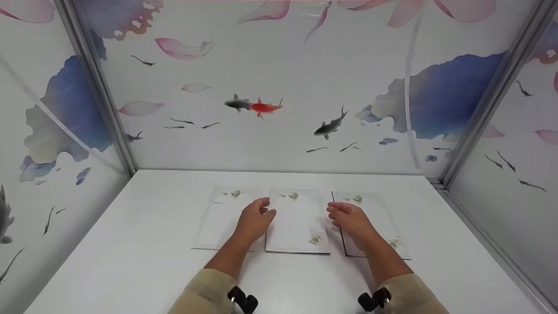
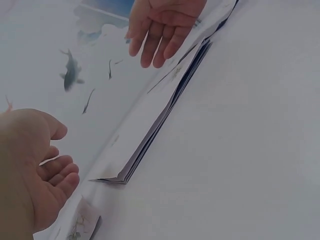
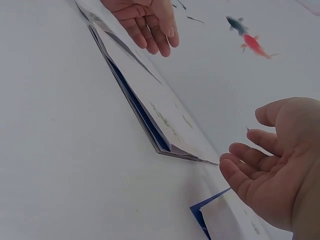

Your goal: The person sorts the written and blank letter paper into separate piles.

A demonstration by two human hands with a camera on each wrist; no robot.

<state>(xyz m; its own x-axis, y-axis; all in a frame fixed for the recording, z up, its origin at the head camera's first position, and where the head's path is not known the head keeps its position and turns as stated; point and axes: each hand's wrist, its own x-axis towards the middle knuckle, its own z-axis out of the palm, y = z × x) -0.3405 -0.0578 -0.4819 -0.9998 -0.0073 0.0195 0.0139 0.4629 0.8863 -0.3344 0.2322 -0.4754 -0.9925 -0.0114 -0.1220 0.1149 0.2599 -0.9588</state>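
Three white paper packs with small green plant prints lie side by side: a left pack [image 1: 218, 226], a middle pack [image 1: 294, 226] and a right pack [image 1: 379, 218]. My left hand [image 1: 255, 222] hovers at the gap between the left and middle packs, its fingers loosely bent around nothing. Over the left edge of the right pack is my right hand [image 1: 355, 224], palm turned inward and likewise holding nothing. In the right wrist view the middle pack [image 3: 145, 95] shows layered sheets with dark blue inside. Whether any fingertip touches paper cannot be made out.
The packs lie on a white table [image 1: 130, 261]. Behind it rises a white back panel [image 1: 279, 148] printed with fish, petals and blue leaves. Side panels meet it at a left metal post [image 1: 104, 96] and a right metal post [image 1: 484, 91].
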